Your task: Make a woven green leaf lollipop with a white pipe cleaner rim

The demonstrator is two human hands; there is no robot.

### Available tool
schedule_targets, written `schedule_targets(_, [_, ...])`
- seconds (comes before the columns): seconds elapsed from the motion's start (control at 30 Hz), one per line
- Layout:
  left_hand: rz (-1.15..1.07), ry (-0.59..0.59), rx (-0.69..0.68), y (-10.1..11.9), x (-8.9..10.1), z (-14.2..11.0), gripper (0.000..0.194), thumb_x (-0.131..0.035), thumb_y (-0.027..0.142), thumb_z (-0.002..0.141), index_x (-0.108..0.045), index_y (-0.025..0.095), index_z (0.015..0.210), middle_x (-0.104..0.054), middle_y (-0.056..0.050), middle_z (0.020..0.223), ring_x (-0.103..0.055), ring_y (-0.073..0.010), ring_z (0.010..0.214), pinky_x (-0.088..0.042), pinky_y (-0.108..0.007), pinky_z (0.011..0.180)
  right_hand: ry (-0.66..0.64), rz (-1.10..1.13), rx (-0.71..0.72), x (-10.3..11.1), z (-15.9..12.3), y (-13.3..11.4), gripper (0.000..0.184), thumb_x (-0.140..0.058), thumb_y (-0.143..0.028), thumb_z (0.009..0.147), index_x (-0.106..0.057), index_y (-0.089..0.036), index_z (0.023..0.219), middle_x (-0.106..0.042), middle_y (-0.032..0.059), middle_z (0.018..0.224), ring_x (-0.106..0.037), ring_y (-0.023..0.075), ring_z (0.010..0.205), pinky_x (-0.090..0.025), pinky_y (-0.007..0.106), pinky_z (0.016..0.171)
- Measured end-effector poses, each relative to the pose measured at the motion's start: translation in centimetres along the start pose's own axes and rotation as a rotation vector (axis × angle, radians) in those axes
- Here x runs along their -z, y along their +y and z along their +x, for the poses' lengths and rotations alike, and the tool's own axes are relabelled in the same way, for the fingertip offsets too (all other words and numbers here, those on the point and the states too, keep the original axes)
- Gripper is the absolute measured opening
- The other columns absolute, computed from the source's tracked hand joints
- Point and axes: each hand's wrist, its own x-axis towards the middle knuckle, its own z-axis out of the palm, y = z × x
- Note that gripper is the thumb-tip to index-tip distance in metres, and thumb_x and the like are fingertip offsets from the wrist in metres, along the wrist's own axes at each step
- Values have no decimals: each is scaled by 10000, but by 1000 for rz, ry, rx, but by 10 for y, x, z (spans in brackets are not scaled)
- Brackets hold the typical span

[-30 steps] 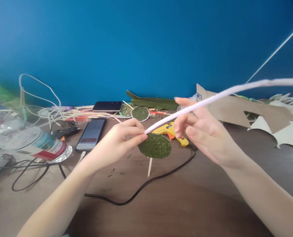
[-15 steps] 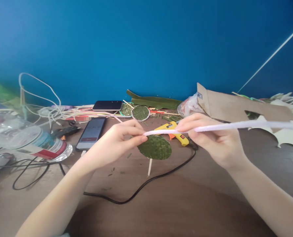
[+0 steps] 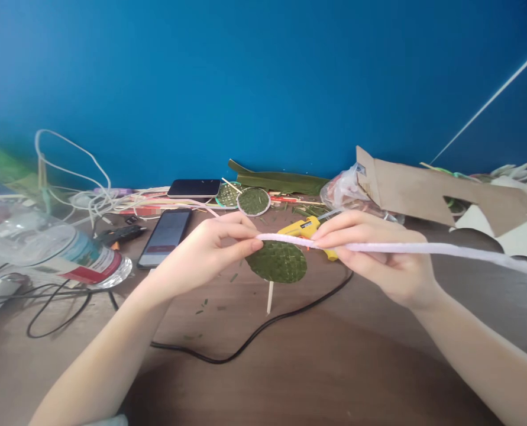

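A pale lilac pipe cleaner (image 3: 391, 248) is stretched between my two hands, its long free part running off to the right. My left hand (image 3: 216, 248) pinches its left end between thumb and fingertips. Further along, my right hand (image 3: 374, 251) grips it with thumb and fingers, and the strip bows slightly upward between them. Just below and behind it lies a round woven green leaf disc (image 3: 278, 263) with a pale stick (image 3: 270, 297) sticking out toward me. A yellow glue gun (image 3: 299, 228) lies behind, partly hidden by my right hand.
A black cord (image 3: 241, 349) curves across the brown table. On the left are a plastic bottle (image 3: 83, 257) and a phone (image 3: 165, 236). Another phone (image 3: 194, 188), a white-edged woven disc (image 3: 253, 202) and long leaves (image 3: 285, 182) line the blue wall. Cut cardboard (image 3: 423, 189) stands at right.
My right hand has shifted slightly left along the pipe cleaner, closer to my left hand. The free right end now droops lower, and the span between my hands bows more.
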Motion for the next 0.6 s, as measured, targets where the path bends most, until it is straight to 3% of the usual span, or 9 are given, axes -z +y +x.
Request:
schedule_targets(0.37, [16, -14, 14, -1, 2, 1, 234, -532, 345, 846, -692, 204, 754, -587, 2, 794, -524, -107, 701, -419, -214, 636, 10, -16, -2, -4, 0, 3, 269, -538, -54, 794, -692, -219, 940, -684, 45, 930, -636, 167, 861, -516, 302, 736])
schedule_targets(0.6, [26, -14, 34, -3, 2, 1, 243, -528, 363, 843, -702, 209, 772, -594, -4, 813, -526, -116, 703, -423, -223, 635, 21, -1, 33, -9, -7, 8, 325, -535, -49, 782, -671, -252, 997, -681, 42, 916, -630, 195, 879, -510, 353, 749])
